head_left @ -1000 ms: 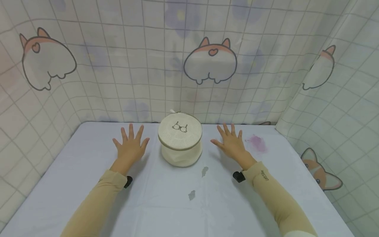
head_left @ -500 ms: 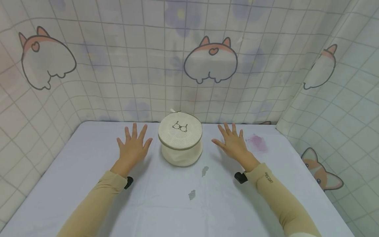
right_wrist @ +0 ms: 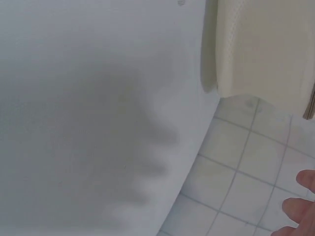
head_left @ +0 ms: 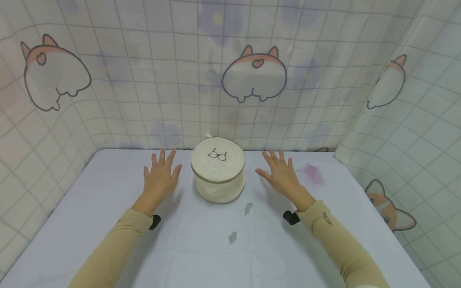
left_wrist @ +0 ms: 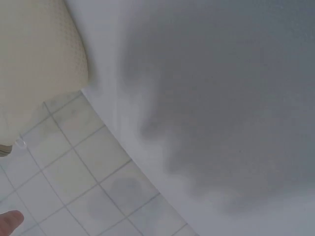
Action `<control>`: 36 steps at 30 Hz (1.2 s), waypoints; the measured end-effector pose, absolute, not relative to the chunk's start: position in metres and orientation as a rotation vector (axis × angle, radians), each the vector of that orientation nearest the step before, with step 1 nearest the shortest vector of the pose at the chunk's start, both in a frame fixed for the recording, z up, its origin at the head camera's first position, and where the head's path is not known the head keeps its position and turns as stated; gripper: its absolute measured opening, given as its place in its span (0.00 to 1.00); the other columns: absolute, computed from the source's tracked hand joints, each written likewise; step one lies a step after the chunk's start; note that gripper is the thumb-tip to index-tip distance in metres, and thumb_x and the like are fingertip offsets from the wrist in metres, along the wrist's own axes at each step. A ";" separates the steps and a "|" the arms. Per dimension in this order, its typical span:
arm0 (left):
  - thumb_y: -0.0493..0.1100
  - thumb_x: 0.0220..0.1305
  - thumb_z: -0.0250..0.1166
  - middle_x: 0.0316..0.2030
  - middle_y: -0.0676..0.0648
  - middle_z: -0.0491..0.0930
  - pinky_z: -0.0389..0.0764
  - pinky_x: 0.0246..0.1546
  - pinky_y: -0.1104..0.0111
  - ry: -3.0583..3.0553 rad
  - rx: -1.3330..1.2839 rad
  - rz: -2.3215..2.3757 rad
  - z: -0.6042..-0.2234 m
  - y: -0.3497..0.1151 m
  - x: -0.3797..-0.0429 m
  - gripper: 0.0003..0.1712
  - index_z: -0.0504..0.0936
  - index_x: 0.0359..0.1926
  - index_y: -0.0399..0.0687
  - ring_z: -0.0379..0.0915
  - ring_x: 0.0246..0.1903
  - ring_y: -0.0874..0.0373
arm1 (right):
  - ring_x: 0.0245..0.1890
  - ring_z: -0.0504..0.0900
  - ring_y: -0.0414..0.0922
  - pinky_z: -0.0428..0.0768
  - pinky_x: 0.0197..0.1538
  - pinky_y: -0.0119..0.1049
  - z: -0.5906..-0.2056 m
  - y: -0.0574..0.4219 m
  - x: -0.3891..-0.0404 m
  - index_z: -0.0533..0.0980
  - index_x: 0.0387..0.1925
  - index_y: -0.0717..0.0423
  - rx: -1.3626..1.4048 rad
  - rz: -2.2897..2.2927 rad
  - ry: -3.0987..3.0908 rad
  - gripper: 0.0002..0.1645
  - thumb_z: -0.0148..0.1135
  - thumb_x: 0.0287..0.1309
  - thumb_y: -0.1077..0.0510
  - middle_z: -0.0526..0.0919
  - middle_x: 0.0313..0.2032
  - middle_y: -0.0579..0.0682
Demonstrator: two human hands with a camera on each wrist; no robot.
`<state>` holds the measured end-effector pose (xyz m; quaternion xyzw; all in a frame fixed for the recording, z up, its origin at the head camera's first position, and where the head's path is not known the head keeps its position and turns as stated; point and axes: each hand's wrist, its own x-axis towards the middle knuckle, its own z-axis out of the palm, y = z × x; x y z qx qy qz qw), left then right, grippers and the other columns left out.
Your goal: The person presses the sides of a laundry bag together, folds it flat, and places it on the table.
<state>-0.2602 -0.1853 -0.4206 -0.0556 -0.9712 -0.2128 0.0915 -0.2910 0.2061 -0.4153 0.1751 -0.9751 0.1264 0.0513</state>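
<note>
A round cream mesh laundry bag (head_left: 218,159) stands upright near the back edge of the table, a dark line drawing on its flat top. To its left, my left hand (head_left: 158,180) hovers palm down over the cloth, fingers straight and a little apart. My right hand (head_left: 283,176) hangs to the right of the bag, its fingers spread. Neither hand touches the bag. Part of the bag's side (left_wrist: 39,59) shows in the left wrist view, with one fingertip low at the left. The right wrist view also has the bag's side (right_wrist: 266,49) and several fingertips (right_wrist: 298,210).
A white cloth (head_left: 201,260) covers the table, with two grey patches and a pink stain (head_left: 312,174) at the right. Behind and at both sides hangs a checked curtain (head_left: 144,100) printed with corgis. A black wrist camera (head_left: 291,217) sits under the right cuff.
My left hand has shifted slightly to the right overall, and its fingers are closer together. The right hand has barely moved. The bag stays in place.
</note>
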 end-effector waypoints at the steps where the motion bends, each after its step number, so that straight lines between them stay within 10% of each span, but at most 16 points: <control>1: 0.56 0.82 0.44 0.79 0.31 0.40 0.42 0.65 0.24 -2.861 -0.170 -0.657 -0.420 -0.186 -0.260 0.37 0.48 0.82 0.48 0.32 0.75 0.25 | 0.77 0.40 0.69 0.42 0.72 0.73 -0.415 0.205 -0.291 0.51 0.81 0.54 0.530 0.389 -2.964 0.48 0.46 0.74 0.31 0.47 0.79 0.62; 26: 0.39 0.78 0.54 0.72 0.33 0.65 0.65 0.69 0.44 -2.442 -0.247 -0.986 -0.418 -0.182 -0.262 0.25 0.69 0.72 0.37 0.62 0.70 0.35 | 0.78 0.43 0.64 0.50 0.74 0.66 -0.402 0.188 -0.284 0.53 0.80 0.58 0.521 0.953 -2.855 0.43 0.48 0.78 0.38 0.52 0.79 0.61; 36: 0.37 0.76 0.57 0.69 0.33 0.70 0.77 0.58 0.43 -2.357 -0.195 -1.224 -0.414 -0.181 -0.265 0.27 0.69 0.72 0.39 0.69 0.66 0.35 | 0.72 0.64 0.63 0.64 0.71 0.60 -0.399 0.184 -0.287 0.56 0.79 0.57 0.533 1.145 -2.813 0.39 0.54 0.77 0.45 0.59 0.77 0.61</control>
